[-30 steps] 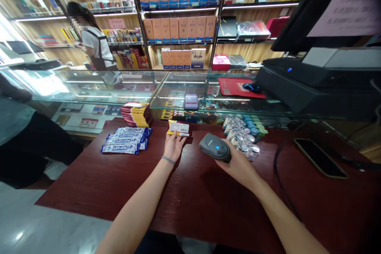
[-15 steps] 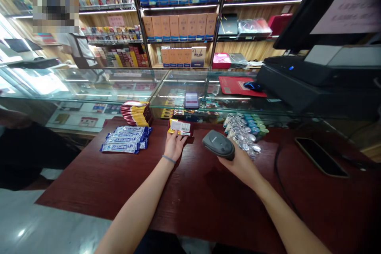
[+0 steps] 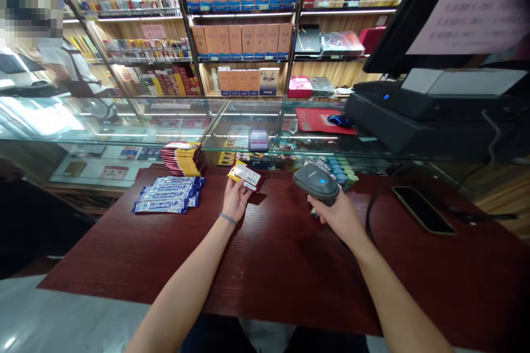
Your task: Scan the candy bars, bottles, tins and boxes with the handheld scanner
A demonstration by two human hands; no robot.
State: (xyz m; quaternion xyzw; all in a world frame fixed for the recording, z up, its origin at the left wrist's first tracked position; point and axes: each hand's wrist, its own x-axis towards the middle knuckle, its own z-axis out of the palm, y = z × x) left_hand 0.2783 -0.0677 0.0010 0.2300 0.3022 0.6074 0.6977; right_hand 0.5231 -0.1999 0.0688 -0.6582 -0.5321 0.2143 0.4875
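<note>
My left hand is closed on the near edge of a small red and yellow packet, whose white barcode label faces up, just above the dark red table. My right hand wraps round the handle of a dark grey barcode scanner; a blue light glows on its top and its head points toward the packet. Behind the scanner stand several small silver-, blue- and green-topped containers, partly hidden by it. Left of my left hand is a stack of similar red and yellow packets, with blue and white sachets in front.
A phone and a black cable lie on the right of the table. Beyond it runs a glass display counter with a red mat and mouse. A monitor rises at right. Another person stands at far left.
The packet has tilted, its right side dropping toward me. The scanner has shifted right relative to the packet, and its blue light now shows. The whole view has turned slightly.
</note>
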